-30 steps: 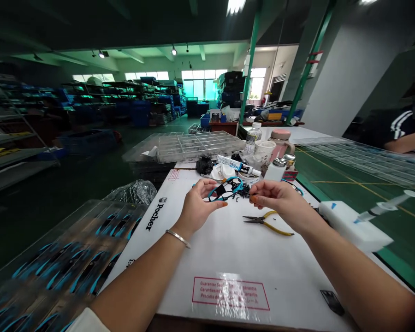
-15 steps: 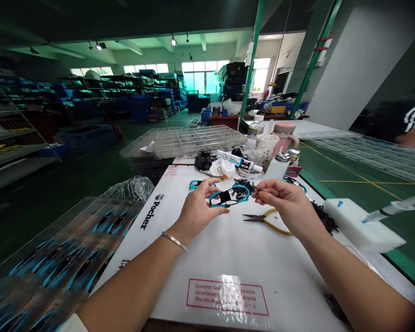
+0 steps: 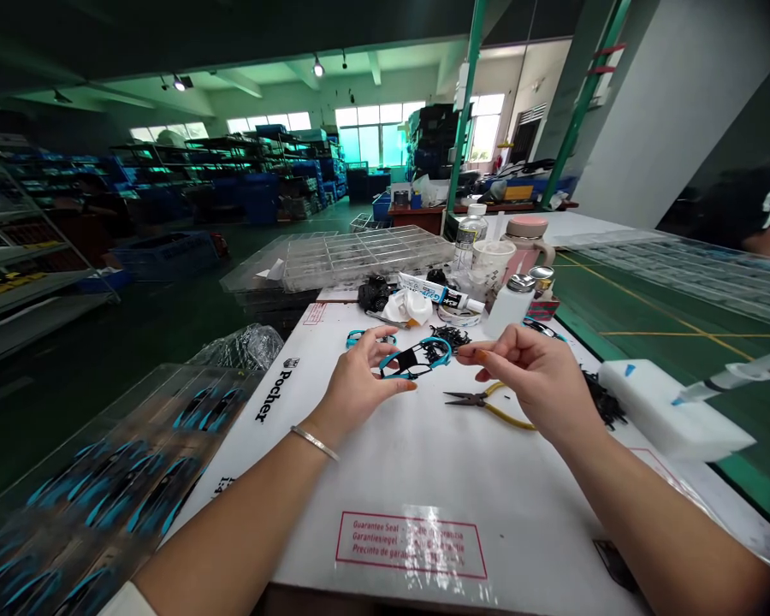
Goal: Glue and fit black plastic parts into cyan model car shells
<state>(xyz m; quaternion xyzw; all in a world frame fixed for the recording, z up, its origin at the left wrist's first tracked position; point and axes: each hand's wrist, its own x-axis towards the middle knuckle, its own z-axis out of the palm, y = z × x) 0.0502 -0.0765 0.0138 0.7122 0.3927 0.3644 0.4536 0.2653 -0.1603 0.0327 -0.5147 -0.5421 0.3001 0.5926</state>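
The left hand (image 3: 359, 381) pinches a blue-and-black frame (image 3: 408, 359) between thumb and fingers; the right hand (image 3: 542, 381), just beside the frame, has thumb and forefinger together, on what I cannot tell. Beneath both lies a white printed board (image 3: 385, 466); beyond them, shelving (image 3: 288, 171) stands in a dim room. Left of the left hand, a clear tray (image 3: 157, 432) holds rows of blue-and-black pieces (image 3: 112, 475); past the right hand stands a white bottle (image 3: 510, 308).
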